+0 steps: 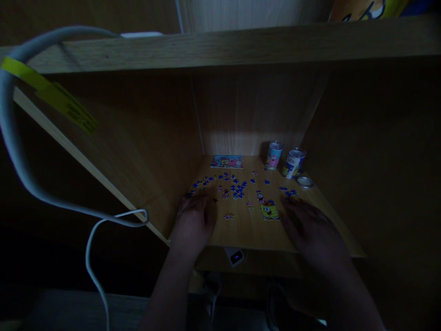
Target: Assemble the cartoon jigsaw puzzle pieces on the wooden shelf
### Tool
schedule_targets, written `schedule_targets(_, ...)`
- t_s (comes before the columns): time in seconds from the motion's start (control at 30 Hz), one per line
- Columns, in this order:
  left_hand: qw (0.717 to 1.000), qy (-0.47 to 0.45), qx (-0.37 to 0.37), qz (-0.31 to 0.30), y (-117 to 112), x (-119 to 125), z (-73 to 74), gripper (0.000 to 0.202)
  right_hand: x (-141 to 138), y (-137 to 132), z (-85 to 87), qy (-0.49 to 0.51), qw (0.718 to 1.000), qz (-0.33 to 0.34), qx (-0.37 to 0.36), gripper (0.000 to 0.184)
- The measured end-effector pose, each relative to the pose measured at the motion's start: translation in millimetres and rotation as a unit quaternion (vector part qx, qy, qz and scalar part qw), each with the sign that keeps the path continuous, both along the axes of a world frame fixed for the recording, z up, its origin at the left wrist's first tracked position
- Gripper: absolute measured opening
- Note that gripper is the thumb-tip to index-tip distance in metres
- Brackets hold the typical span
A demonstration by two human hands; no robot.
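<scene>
Several small blue puzzle pieces [234, 186] lie scattered over a wooden desk [248, 232] in dim light. My left hand [193, 219] rests palm down on the desk's left side, fingers stretched toward the pieces, holding nothing that I can see. My right hand [306, 225] lies flat on the right side, fingers spread, just right of a joined yellow puzzle section [269, 210]. A few single pieces [229, 215] sit between the hands.
A reference picture card [226, 161] lies at the back of the desk. Two small tins [274, 155] [294, 162] and a round lid [305, 182] stand back right. A shelf [220, 48] overhangs; a grey cable [20, 161] hangs left. A small device [235, 256] sits under the desk edge.
</scene>
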State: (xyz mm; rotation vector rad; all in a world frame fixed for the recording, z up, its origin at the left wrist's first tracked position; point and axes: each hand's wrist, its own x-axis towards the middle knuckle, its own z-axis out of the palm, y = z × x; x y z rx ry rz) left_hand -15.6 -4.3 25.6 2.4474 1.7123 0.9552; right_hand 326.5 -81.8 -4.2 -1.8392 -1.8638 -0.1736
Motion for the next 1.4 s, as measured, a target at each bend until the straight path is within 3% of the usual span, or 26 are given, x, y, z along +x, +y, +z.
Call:
schedule_targets(0.13,0.999,-0.049,0.0,0.019,0,-7,-0.9,0.064,1,0,-0.4,0.0,1.0,0.001,-0.003,0.054)
schedule_targets(0.23,0.997,-0.048,0.012,0.054,1,-7,-1.8,0.068,1,0,-0.7,0.005,1.0,0.003,-0.008,0.054)
schedule_targets(0.5,0.999,-0.03,-0.009,0.042,-1,-4,-2.6,0.059,1,0,-1.7,0.012,1.0,0.0,-0.003,0.054)
schedule_targets(0.67,0.998,-0.037,-0.011,0.04,-1,-2,-0.6,0.027,0,0,-1.3,0.01,1.0,0.0,-0.005,0.053)
schedule_targets(0.77,0.998,-0.05,-0.006,0.033,-3,-1,0.1,0.02,0,-1,-0.5,0.009,1.0,0.002,-0.007,0.054)
schedule_targets(1.07,0.987,-0.081,0.073,0.121,-15,-3,2.3,0.061,-1,-1,0.1,0.011,1.0,-0.003,-0.007,0.054)
schedule_targets(1.27,0.992,-0.054,0.063,0.099,-14,-3,5.0,0.058,0,0,-1.7,0.004,1.0,-0.001,-0.001,0.053)
schedule_targets(1.4,0.997,-0.02,0.033,0.064,-9,-2,5.2,0.043,1,0,-2.1,0.005,1.0,0.001,-0.002,0.053)
